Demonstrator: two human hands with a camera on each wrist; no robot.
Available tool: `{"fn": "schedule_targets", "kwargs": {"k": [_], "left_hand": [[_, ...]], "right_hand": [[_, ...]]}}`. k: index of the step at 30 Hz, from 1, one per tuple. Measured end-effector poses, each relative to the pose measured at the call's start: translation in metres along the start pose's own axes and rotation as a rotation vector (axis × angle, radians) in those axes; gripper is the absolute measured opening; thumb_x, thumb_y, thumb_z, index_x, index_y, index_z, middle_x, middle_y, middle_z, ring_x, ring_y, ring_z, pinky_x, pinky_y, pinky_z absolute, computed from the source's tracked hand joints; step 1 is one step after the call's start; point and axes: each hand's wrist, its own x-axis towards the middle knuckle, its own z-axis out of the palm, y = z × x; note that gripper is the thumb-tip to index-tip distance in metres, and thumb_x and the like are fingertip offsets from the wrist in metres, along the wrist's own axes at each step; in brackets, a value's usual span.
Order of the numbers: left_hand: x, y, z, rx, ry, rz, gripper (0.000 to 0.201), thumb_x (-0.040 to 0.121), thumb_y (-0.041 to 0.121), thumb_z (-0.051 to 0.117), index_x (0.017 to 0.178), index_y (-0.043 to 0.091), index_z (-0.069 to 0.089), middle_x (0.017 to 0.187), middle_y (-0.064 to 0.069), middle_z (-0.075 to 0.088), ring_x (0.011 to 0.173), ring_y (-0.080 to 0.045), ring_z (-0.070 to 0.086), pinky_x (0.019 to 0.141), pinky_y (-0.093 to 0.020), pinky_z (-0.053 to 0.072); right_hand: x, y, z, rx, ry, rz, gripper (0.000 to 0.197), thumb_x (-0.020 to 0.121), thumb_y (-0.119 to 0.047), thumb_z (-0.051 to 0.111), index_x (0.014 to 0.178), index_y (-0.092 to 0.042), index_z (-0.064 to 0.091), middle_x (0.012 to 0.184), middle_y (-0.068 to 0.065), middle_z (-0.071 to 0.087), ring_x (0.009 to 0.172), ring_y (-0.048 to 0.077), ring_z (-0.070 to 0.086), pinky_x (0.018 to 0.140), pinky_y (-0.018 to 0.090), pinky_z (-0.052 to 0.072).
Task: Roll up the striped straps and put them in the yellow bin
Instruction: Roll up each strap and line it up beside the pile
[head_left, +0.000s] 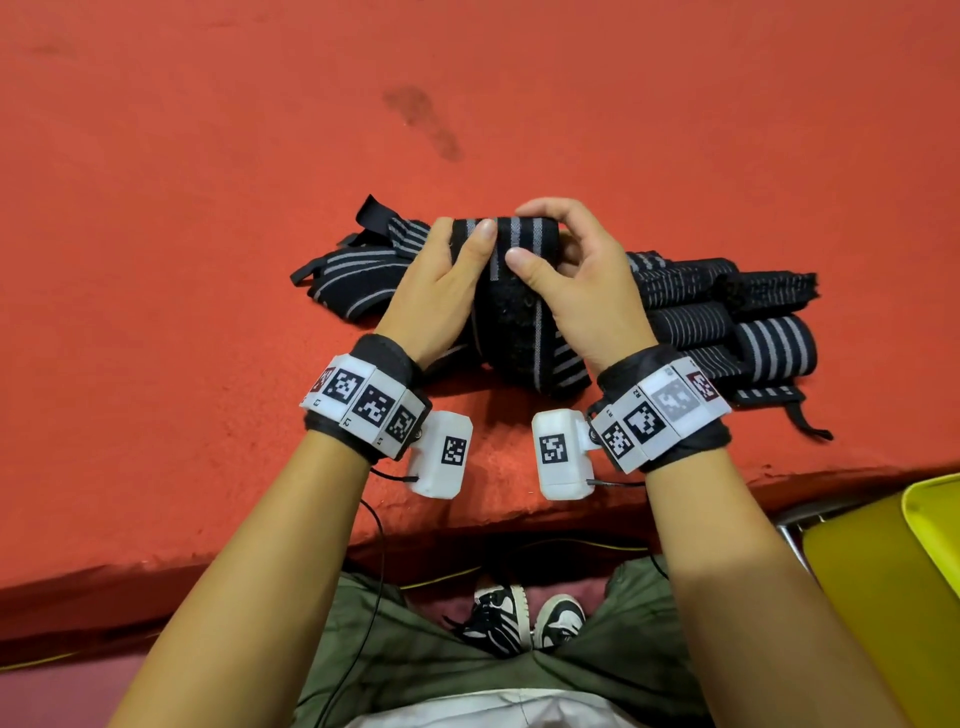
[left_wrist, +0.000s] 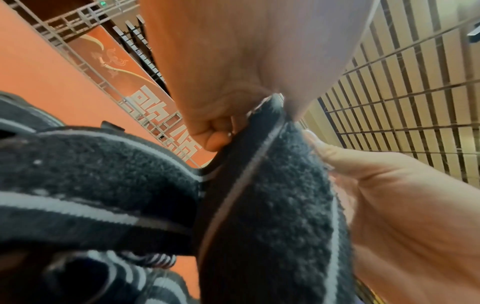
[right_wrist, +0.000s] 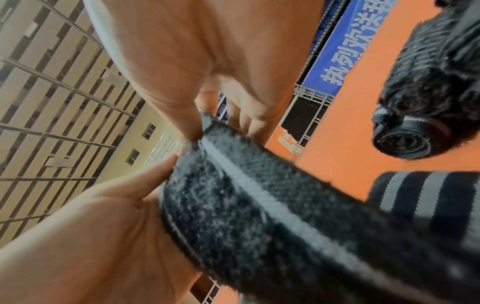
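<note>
A black strap with grey stripes (head_left: 511, 291) is lifted over the red table (head_left: 208, 208), its fuzzy fastening side facing me. My left hand (head_left: 447, 275) pinches its upper left edge, thumb on top. My right hand (head_left: 571, 270) grips the upper right edge, fingers curled over the far side. In the left wrist view the strap (left_wrist: 272, 205) runs between both hands. In the right wrist view the strap (right_wrist: 259, 195) is pinched at its far end. Only a corner of the yellow bin (head_left: 904, 571) shows, low at the right.
Loose unrolled straps (head_left: 353, 270) lie left of my hands. Several rolled straps (head_left: 727, 312) lie to the right, two rolls (right_wrist: 428, 102) near the right wrist. The table's front edge (head_left: 467, 525) runs just below my wrists; my legs and shoes are beneath.
</note>
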Motion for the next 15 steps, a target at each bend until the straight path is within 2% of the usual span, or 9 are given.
{"fn": "schedule_targets", "kwargs": {"k": [2, 4, 6, 8, 10, 13, 15], "left_hand": [[-0.0003, -0.0008, -0.0005, -0.04, 0.007, 0.086, 0.022, 0.109, 0.03, 0.044, 0.126, 0.018, 0.051, 0.113, 0.008, 0.061, 0.103, 0.0, 0.061, 0.092, -0.023, 0.049], [-0.0012, 0.0011, -0.0013, -0.008, 0.017, 0.221, 0.027, 0.11, 0.015, 0.04, 0.135, 0.018, 0.048, 0.126, 0.012, 0.055, 0.112, 0.007, 0.055, 0.098, -0.015, 0.043], [-0.001, 0.0015, -0.0009, 0.004, 0.005, 0.258, 0.028, 0.11, 0.011, 0.037, 0.13, 0.014, 0.056, 0.122, 0.011, 0.06, 0.111, 0.003, 0.058, 0.097, -0.017, 0.044], [0.0003, 0.0002, -0.0009, 0.003, 0.018, 0.23, 0.028, 0.11, 0.014, 0.037, 0.125, 0.015, 0.061, 0.116, 0.008, 0.065, 0.107, -0.005, 0.063, 0.095, -0.023, 0.048], [0.0007, -0.0012, -0.0025, 0.007, 0.034, 0.19, 0.027, 0.11, 0.019, 0.038, 0.123, 0.018, 0.062, 0.114, 0.009, 0.067, 0.104, -0.005, 0.064, 0.094, -0.024, 0.049], [0.0011, -0.0038, -0.0034, -0.029, 0.048, 0.086, 0.022, 0.109, 0.023, 0.04, 0.116, 0.023, 0.061, 0.108, 0.008, 0.067, 0.097, -0.006, 0.063, 0.09, -0.027, 0.051], [0.0026, -0.0068, -0.0032, -0.036, 0.068, 0.016, 0.017, 0.107, 0.027, 0.043, 0.108, 0.026, 0.06, 0.103, 0.009, 0.066, 0.094, -0.006, 0.061, 0.09, -0.031, 0.05]], "right_hand": [[0.0002, -0.0018, 0.0027, 0.007, 0.011, 0.014, 0.026, 0.093, -0.011, 0.07, 0.118, -0.017, 0.064, 0.106, -0.002, 0.071, 0.097, 0.011, 0.069, 0.093, 0.038, 0.059], [-0.0001, -0.0034, 0.0049, -0.003, 0.018, 0.012, 0.026, 0.093, -0.015, 0.071, 0.118, -0.018, 0.065, 0.107, 0.001, 0.073, 0.099, 0.017, 0.071, 0.094, 0.043, 0.059], [-0.0006, -0.0049, 0.0061, -0.013, 0.02, -0.002, 0.029, 0.093, -0.015, 0.072, 0.12, -0.017, 0.065, 0.111, 0.001, 0.073, 0.101, 0.017, 0.071, 0.094, 0.042, 0.059], [-0.0017, -0.0053, 0.0057, 0.024, -0.005, -0.002, 0.035, 0.092, -0.008, 0.073, 0.125, -0.014, 0.063, 0.115, 0.002, 0.071, 0.102, 0.013, 0.071, 0.091, 0.031, 0.059], [-0.0035, -0.0044, 0.0044, 0.065, -0.04, 0.031, 0.044, 0.09, -0.002, 0.074, 0.13, -0.013, 0.061, 0.117, 0.003, 0.071, 0.104, 0.011, 0.072, 0.091, 0.025, 0.057], [-0.0038, -0.0009, 0.0032, 0.091, -0.103, 0.08, 0.057, 0.086, 0.005, 0.074, 0.134, -0.019, 0.055, 0.118, 0.01, 0.071, 0.108, 0.017, 0.072, 0.095, 0.028, 0.057], [-0.0027, 0.0026, 0.0041, 0.068, -0.101, 0.082, 0.059, 0.085, 0.008, 0.073, 0.135, -0.017, 0.054, 0.12, 0.01, 0.07, 0.109, 0.017, 0.071, 0.095, 0.027, 0.056]]}}
